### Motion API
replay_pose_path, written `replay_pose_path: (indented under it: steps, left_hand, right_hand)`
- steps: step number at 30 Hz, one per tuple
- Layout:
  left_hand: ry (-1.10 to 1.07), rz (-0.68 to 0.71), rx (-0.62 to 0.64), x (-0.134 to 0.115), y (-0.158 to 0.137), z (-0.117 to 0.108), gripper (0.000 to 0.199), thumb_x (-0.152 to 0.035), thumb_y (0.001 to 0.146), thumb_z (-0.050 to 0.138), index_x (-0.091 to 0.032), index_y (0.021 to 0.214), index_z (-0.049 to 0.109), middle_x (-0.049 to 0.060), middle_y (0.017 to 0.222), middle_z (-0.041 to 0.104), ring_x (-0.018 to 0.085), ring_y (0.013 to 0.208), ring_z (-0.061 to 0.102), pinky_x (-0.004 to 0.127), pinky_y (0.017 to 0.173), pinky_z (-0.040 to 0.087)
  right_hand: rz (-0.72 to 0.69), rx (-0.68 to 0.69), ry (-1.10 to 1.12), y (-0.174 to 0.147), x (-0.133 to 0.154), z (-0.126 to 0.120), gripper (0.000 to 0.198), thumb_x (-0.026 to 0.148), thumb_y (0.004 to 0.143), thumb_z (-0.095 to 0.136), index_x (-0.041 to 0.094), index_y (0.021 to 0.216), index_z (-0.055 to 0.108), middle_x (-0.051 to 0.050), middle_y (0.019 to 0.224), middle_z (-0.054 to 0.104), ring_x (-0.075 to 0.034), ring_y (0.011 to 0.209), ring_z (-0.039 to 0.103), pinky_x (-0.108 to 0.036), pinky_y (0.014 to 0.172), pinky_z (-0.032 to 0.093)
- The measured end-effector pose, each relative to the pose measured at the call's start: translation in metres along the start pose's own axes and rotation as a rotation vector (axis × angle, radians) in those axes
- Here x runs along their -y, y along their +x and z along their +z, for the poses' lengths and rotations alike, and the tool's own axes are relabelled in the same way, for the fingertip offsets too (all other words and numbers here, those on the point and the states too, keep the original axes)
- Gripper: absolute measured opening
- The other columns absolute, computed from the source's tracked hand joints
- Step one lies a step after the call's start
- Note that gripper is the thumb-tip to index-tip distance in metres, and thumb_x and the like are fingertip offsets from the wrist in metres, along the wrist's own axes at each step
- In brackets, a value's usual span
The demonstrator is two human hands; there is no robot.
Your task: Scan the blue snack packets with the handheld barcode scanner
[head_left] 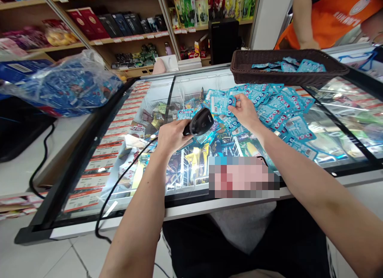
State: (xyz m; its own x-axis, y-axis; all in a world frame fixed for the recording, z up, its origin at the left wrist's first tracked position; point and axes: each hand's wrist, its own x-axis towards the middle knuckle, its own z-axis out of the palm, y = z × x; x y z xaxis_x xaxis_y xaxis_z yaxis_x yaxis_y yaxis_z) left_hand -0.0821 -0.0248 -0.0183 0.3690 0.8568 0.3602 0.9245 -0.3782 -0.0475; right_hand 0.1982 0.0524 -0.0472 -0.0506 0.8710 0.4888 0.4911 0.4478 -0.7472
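Note:
My left hand (174, 137) is wrapped round a black corded barcode scanner (201, 122), whose head points toward a small blue packet. That blue packet (220, 105) is pinched at its right edge by the fingers of my right hand (244, 111), with a white label and barcode facing me. Around and beyond my right hand, many similar blue packets (273, 110) lie spread in an overlapping pile on the glass top of a chest freezer (191, 204). The scanner's cable (119, 178) runs down from my left hand past the freezer's front edge.
A brown woven basket (287, 76) holding more blue packets stands at the back right. At the left lies a clear plastic bag (74, 86) of blue packs. Across the freezer stands a person in an orange apron (338, 20). Stocked shelves (128, 34) line the back.

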Motion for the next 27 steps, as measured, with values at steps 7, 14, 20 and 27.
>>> replay_pose_path:
  steps: [7, 14, 20, 27]
  left_hand:
    - [0.01, 0.021, -0.01, 0.001, 0.0, 0.002, 0.037, -0.042, 0.078, 0.058, -0.024, 0.111, 0.063, 0.004, 0.095, 0.071, 0.022, 0.086, 0.066, 0.028, 0.059, 0.038]
    - [-0.013, 0.019, -0.036, 0.001, 0.0, 0.002, 0.039, -0.041, 0.077, 0.059, -0.024, 0.112, 0.063, 0.004, 0.095, 0.071, 0.023, 0.09, 0.066, 0.028, 0.062, 0.039]
    - [-0.038, -0.067, -0.092, 0.011, -0.001, 0.003, 0.04, -0.045, 0.079, 0.056, -0.024, 0.112, 0.062, 0.005, 0.098, 0.071, 0.024, 0.092, 0.065, 0.028, 0.067, 0.04]
    - [-0.008, -0.312, -0.144, 0.027, -0.003, 0.003, 0.045, -0.05, 0.076, 0.058, -0.024, 0.113, 0.061, 0.006, 0.099, 0.069, 0.026, 0.095, 0.063, 0.028, 0.07, 0.039]
  right_hand:
    - [0.019, 0.021, -0.038, -0.001, 0.001, 0.0, 0.029, 0.041, 0.083, 0.057, 0.023, 0.103, 0.049, 0.003, 0.063, 0.059, -0.019, 0.058, 0.059, -0.04, 0.066, 0.051]
    - [0.026, 0.037, -0.103, 0.0, 0.004, -0.002, 0.032, 0.034, 0.083, 0.054, 0.02, 0.112, 0.048, 0.003, 0.063, 0.056, -0.021, 0.062, 0.059, -0.042, 0.072, 0.051]
    - [-0.041, -0.02, -0.124, -0.003, 0.004, -0.005, 0.046, 0.039, 0.088, 0.049, 0.021, 0.129, 0.04, -0.004, 0.084, 0.061, -0.021, 0.076, 0.064, -0.045, 0.079, 0.051]
    - [-0.087, -0.113, -0.364, -0.002, 0.0, -0.014, 0.038, 0.033, 0.089, 0.048, 0.02, 0.125, 0.049, -0.012, 0.108, 0.057, -0.026, 0.103, 0.058, -0.049, 0.092, 0.047]
